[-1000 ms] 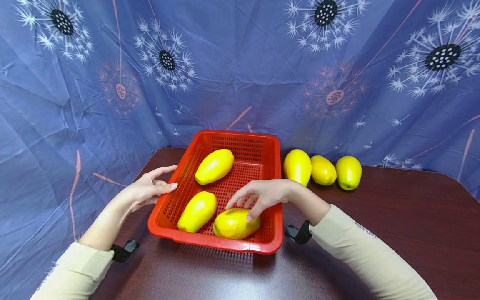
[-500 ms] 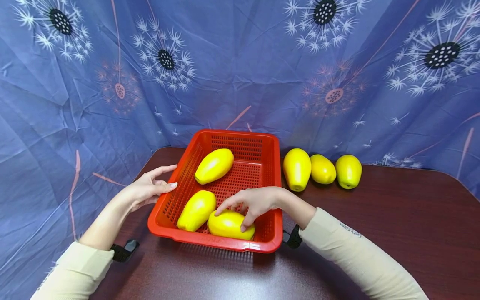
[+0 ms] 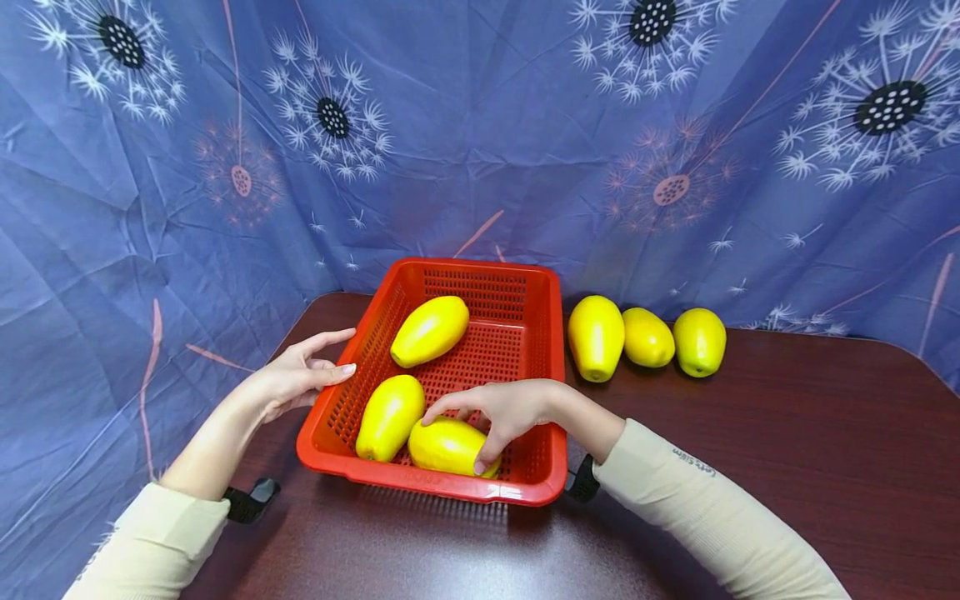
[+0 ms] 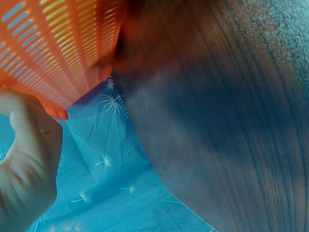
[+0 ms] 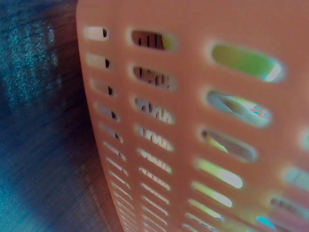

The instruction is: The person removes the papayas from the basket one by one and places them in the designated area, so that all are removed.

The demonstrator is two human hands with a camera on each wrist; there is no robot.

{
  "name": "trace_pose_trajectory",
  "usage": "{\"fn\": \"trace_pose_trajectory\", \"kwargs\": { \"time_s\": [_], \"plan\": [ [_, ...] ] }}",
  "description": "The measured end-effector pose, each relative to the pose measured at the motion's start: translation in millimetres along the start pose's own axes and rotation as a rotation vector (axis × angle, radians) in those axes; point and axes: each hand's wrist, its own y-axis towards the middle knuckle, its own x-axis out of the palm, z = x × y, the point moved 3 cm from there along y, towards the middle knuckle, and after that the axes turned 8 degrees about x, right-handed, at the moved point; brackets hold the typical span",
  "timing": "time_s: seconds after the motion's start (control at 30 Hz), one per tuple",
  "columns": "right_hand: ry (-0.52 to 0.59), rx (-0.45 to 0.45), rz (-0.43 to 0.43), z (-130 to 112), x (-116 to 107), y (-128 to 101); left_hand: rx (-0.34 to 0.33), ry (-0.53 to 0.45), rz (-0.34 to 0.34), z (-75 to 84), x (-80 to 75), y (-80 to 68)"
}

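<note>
A red slotted basket stands on a dark wooden table and holds three yellow papaya-like fruits. My right hand reaches over the basket's right wall and grips the front right fruit, fingers curled over its top. Beside it lies the front left fruit, and another fruit lies at the back. My left hand is open, its thumb touching the basket's left rim. The left wrist view shows the left hand against the basket. Only the basket wall fills the right wrist view.
Three more yellow fruits lie in a row on the table right of the basket. A blue flower-print cloth hangs behind and drapes off the left side. The table's left edge runs just beyond my left hand.
My right hand has slid the front right fruit leftward and lower in the basket, up against the front left fruit. The left hand has not moved.
</note>
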Motion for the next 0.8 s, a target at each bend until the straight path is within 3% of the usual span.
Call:
{"fn": "trace_pose_trajectory", "kwargs": {
  "time_s": [0.43,0.8],
  "plan": [
    [0.117,-0.084,-0.045,0.2,-1.9,-0.4,0.000,0.003,-0.003,-0.6,-0.1,0.4],
    [0.198,-0.095,-0.061,-0.2,-5.7,-4.0,-0.002,-0.008,0.000,-0.7,-0.1,0.9]
  ]
}}
